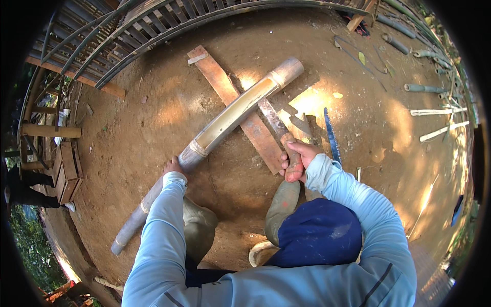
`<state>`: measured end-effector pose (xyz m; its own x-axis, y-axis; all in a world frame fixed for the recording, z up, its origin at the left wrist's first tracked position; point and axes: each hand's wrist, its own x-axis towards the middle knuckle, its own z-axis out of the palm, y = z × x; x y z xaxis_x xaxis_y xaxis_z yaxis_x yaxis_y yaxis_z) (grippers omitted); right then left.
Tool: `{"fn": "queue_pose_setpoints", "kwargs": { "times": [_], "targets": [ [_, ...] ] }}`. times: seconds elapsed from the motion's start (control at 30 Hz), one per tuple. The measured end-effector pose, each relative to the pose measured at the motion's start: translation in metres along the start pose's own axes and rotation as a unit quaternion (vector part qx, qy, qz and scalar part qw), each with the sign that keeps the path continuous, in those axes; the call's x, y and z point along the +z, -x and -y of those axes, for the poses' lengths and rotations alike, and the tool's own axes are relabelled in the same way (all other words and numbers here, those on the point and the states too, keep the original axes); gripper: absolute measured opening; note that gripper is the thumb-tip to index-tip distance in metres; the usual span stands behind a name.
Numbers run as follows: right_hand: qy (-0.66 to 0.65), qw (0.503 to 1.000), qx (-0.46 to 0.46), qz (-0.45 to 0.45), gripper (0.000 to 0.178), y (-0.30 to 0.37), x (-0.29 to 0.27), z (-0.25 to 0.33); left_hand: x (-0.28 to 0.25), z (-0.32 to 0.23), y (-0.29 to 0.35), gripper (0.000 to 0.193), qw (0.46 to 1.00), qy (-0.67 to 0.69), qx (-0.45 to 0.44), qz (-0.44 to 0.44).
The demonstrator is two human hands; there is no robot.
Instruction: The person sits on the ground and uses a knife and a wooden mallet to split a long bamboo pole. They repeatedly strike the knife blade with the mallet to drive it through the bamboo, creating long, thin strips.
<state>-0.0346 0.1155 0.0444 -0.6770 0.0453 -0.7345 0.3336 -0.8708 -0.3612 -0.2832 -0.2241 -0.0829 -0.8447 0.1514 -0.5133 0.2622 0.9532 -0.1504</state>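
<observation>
Across a brown board [260,142] lies a cut-open bamboo pole [225,123], left hand [174,166] clamped on its lower half. Right hand [303,155] is well apart, wrapped round a wooden-handled knife [273,117]; can't really tell if its tip touches the pole.

Your left hand [174,166] held a bamboo pole [203,147], its cut-open stretch lying across a wooden plank [259,141]; your right hand [303,155] gripped a knife [287,137], near a saw [331,134] on the dirt [138,140].
</observation>
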Motion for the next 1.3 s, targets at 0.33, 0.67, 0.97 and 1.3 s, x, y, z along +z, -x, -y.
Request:
{"fn": "queue_pose_setpoints", "kwargs": {
  "times": [0.33,0.67,0.97,1.3],
  "targets": [
    [0.068,0.988,-0.030,-0.135,0.029,-0.052,0.061,-0.047,-0.021,-0.027,-0.007,0.115,0.980,-0.046,0.103,0.161],
    [0.220,0.964,-0.074,-0.130,0.049,-0.111,0.054,-0.087,-0.082,-0.099,0.062,0.090,0.818,0.301,0.403,0.278],
    [0.823,0.568,0.001,0.018,0.078,-0.030,-0.050,0.043,-0.068,-0.133,0.093,0.057,0.919,0.199,0.336,0.053],
    [0.598,0.675,-0.024,-0.431,0.111,-0.019,-0.231,-0.154,-0.093,-0.145,0.115,0.061,0.932,0.195,0.300,0.057]
  ]
}}
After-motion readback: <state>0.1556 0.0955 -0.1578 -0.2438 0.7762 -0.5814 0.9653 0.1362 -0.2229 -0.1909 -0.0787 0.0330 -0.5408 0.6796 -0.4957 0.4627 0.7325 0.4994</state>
